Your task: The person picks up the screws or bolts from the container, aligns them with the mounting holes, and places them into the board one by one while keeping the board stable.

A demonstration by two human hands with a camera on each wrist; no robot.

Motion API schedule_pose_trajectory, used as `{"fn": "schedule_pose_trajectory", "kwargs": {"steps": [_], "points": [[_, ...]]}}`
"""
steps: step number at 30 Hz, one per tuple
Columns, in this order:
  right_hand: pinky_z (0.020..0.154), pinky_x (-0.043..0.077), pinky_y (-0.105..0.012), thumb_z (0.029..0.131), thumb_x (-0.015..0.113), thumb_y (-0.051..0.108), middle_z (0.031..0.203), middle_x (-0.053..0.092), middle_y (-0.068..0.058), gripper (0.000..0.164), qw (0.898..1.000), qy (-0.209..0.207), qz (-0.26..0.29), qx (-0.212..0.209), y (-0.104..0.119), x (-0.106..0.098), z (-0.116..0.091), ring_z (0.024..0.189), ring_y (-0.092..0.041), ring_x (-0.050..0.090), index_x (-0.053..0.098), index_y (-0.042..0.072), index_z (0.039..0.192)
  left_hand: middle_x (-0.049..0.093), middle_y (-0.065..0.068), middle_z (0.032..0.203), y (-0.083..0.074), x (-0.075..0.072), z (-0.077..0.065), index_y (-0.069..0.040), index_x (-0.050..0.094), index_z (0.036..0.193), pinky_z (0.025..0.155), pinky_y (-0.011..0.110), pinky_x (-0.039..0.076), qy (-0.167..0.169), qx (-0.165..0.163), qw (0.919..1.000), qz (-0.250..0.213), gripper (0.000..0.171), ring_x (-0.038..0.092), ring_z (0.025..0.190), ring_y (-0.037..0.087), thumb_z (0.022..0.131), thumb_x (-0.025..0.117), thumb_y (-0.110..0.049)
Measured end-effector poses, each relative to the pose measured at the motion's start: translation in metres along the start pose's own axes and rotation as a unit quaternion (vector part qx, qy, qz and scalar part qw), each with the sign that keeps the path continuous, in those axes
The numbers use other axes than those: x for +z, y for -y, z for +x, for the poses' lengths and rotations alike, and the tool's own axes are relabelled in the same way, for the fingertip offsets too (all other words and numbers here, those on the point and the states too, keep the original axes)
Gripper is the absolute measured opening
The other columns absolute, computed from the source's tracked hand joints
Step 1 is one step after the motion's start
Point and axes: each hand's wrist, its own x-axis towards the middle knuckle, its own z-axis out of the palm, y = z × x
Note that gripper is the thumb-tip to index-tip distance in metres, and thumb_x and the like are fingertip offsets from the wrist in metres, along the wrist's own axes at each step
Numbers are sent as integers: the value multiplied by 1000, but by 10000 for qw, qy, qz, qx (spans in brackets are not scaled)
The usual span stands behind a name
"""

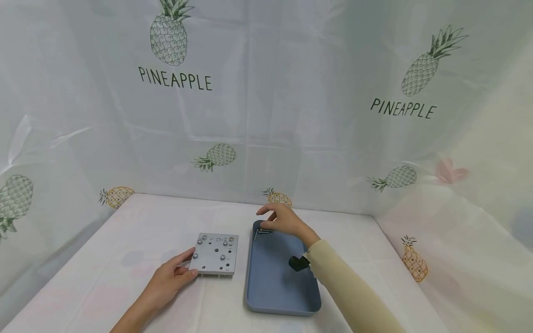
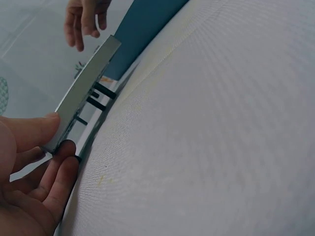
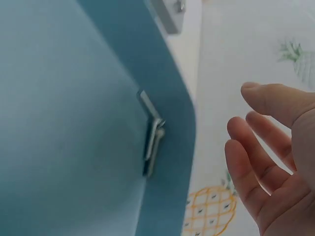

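My left hand (image 1: pixel 170 283) grips the left edge of a square metal plate (image 1: pixel 209 259) with holes and several socket-head screws. In the left wrist view, thumb and fingers pinch a corner of the plate (image 2: pixel 86 81), and dark screw shanks (image 2: pixel 101 97) stick out below it. My right hand (image 1: pixel 285 219) is over the far end of a blue-grey tray (image 1: pixel 275 277). In the right wrist view, that hand (image 3: pixel 275 147) has its thumb and fingers apart with nothing between them. Slim metal pieces (image 3: pixel 153 135) lie in the tray corner near it.
The tray stands just right of the plate, its raised wall (image 3: pixel 170 98) between the metal pieces and the right hand in the right wrist view. A pale cloth covers the table (image 1: pixel 120 259). Behind it hangs a pineapple-print curtain (image 1: pixel 291 115).
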Motion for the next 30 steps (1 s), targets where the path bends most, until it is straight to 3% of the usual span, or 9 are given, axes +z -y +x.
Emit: {"fn": "schedule_pose_trajectory", "kwargs": {"steps": [8,20,30], "points": [[81,59,-30,96,79,8,136,69,-13,39,9994,127,-283,130,-30,9,-9,89,-12,73,71,5,134,53,19,156,0,0,0,-12,45,162,83,21,52,4,-45,10000,-2,75,67,105,13,97,80,-26],[77,57,-27,94,80,5,132,70,-14,39,9985,372,-382,112,-38,31,-8,88,-12,69,71,3,132,52,20,157,-4,1,-1,-11,45,162,83,21,53,25,-2,10000,-77,76,67,106,14,97,80,-26],[90,57,-37,94,81,6,124,73,-11,34,9973,388,-581,204,-40,39,-6,105,-23,70,73,2,127,54,20,155,-5,0,-3,-11,46,162,81,22,52,1,24,10000,-31,75,65,103,14,97,80,-25]]}}
